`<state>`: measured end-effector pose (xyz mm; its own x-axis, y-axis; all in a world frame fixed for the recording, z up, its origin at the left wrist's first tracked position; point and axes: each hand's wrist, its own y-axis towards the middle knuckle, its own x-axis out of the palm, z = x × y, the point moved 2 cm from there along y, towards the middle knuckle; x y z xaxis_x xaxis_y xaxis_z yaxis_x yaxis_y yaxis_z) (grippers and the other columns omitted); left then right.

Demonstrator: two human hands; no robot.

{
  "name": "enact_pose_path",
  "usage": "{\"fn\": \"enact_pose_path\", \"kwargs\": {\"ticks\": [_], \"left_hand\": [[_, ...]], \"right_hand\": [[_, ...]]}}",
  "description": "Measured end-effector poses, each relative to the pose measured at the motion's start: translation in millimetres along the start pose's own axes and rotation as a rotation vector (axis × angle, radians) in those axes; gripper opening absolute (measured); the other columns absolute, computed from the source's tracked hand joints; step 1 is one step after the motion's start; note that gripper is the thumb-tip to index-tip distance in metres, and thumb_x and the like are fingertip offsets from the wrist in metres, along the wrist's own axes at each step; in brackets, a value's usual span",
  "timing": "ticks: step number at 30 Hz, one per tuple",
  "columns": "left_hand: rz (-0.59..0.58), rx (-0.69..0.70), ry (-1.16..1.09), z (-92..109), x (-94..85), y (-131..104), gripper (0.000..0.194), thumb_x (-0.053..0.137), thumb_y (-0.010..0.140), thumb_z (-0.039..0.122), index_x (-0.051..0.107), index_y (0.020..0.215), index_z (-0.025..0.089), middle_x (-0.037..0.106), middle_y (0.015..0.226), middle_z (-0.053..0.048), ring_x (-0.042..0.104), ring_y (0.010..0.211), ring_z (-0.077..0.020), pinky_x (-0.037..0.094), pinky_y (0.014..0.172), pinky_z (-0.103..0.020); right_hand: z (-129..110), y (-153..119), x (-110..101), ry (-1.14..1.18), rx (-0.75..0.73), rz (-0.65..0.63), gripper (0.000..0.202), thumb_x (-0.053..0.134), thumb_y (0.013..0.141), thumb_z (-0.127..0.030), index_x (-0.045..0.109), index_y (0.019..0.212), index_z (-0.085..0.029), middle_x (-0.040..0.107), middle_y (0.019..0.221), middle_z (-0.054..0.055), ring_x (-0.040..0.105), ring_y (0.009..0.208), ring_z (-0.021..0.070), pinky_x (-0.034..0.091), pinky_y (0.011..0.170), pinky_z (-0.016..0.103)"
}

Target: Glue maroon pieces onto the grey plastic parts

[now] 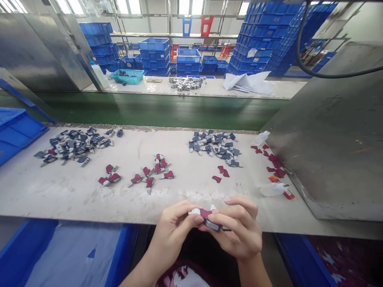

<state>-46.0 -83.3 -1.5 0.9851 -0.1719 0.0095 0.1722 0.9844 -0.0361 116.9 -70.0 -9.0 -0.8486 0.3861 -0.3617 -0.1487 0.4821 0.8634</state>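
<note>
Just over the near edge of the worktable, both hands hold one small dark blue and white plastic part with a maroon inlay point(206, 214). My left hand point(175, 225) pinches its white end between thumb and fingers. My right hand point(239, 227) grips the other end, its fingers pressing by the maroon face. Beyond the hands lie several loose maroon pieces point(221, 171). Left of these are like parts with maroon faces point(158, 165) and a smaller group of them point(109, 175). A heap of dark blue and white parts point(214, 145) lies farther back.
Another heap of dark parts point(74, 143) lies at left beside a blue crate point(20, 129). At right, clear plastic bottles point(273, 189) and maroon pieces point(275, 161) lie near a metal panel point(338, 139). Blue bins point(119, 247) stand below the table edge. A green conveyor belt point(167, 109) runs behind.
</note>
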Motion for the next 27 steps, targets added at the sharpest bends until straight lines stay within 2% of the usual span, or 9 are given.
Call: {"fn": "enact_pose_path", "kwargs": {"ticks": [4,6,8,9,11,14,18,23,27], "left_hand": [[0.020,-0.016,-0.057,-2,-0.6,4,0.021,0.065,0.090,0.033,0.079,0.085,0.018,0.069,0.077,-0.003,0.063,0.072,-0.0147,0.051,0.068,-0.021],[0.059,-0.012,-0.084,-4,-0.4,7,0.019,0.067,0.088,0.033,0.079,0.089,0.018,0.072,0.083,-0.005,0.066,0.078,-0.0167,0.053,0.071,-0.023],[0.118,-0.016,-0.105,-6,0.7,9,0.019,0.069,0.087,0.033,0.079,0.092,0.019,0.075,0.087,-0.005,0.069,0.081,-0.0179,0.055,0.074,-0.024],[0.150,-0.024,-0.118,-8,1.6,9,0.019,0.070,0.086,0.034,0.078,0.094,0.019,0.076,0.088,-0.005,0.070,0.081,-0.0178,0.056,0.075,-0.024],[0.208,-0.046,-0.154,-11,3.7,11,0.020,0.072,0.085,0.034,0.077,0.098,0.020,0.078,0.089,-0.004,0.072,0.080,-0.0177,0.058,0.076,-0.025],[0.249,-0.065,-0.181,-16,6.7,12,0.022,0.074,0.083,0.033,0.076,0.101,0.021,0.079,0.096,-0.004,0.074,0.088,-0.0196,0.060,0.082,-0.027],[0.245,-0.076,-0.160,-22,7.9,14,0.023,0.075,0.082,0.033,0.075,0.101,0.020,0.078,0.102,-0.006,0.073,0.097,-0.0214,0.059,0.088,-0.029],[0.195,-0.153,-0.175,-25,9.2,14,0.025,0.077,0.079,0.033,0.072,0.098,0.017,0.077,0.095,-0.007,0.072,0.090,-0.0202,0.059,0.085,-0.029],[0.154,-0.202,-0.240,-28,10.5,15,0.028,0.079,0.076,0.035,0.071,0.095,0.016,0.075,0.087,-0.005,0.070,0.080,-0.0177,0.058,0.078,-0.028]], "right_hand": [[7,-2,2,0.004,-0.042,0.001,0.013,0.074,0.084,-0.012,0.070,0.085,-0.025,0.066,0.073,0.000,0.058,0.091,0.0214,0.049,0.077,0.036],[10,-6,6,0.014,-0.005,0.002,0.018,0.076,0.081,-0.013,0.072,0.090,-0.028,0.067,0.089,0.001,0.058,0.104,0.0229,0.051,0.087,0.039],[14,-12,10,0.051,0.143,0.011,0.033,0.080,0.079,-0.020,0.071,0.108,-0.031,0.065,0.110,0.005,0.057,0.115,0.0264,0.052,0.092,0.045],[16,-15,12,0.089,0.254,0.007,0.042,0.080,0.080,-0.024,0.066,0.120,-0.031,0.064,0.116,0.007,0.058,0.115,0.0273,0.054,0.091,0.046],[18,-22,16,0.209,0.461,-0.034,0.048,0.074,0.086,-0.030,0.059,0.132,-0.026,0.067,0.111,0.010,0.065,0.102,0.0255,0.059,0.080,0.042],[16,-26,19,0.379,0.607,-0.084,0.029,0.064,0.092,-0.026,0.068,0.121,-0.023,0.072,0.094,0.007,0.069,0.083,0.0203,0.061,0.070,0.034],[14,-22,18,0.482,0.703,-0.064,0.025,0.064,0.091,-0.021,0.074,0.113,-0.028,0.074,0.101,0.005,0.070,0.084,0.0187,0.061,0.074,0.032],[18,-19,19,0.598,0.775,-0.053,0.028,0.064,0.091,-0.021,0.075,0.114,-0.033,0.076,0.101,0.002,0.072,0.086,0.0184,0.061,0.075,0.029],[23,-21,22,0.716,0.850,-0.089,0.023,0.065,0.091,-0.026,0.077,0.110,-0.030,0.076,0.095,0.003,0.072,0.083,0.0188,0.061,0.072,0.029]]}}
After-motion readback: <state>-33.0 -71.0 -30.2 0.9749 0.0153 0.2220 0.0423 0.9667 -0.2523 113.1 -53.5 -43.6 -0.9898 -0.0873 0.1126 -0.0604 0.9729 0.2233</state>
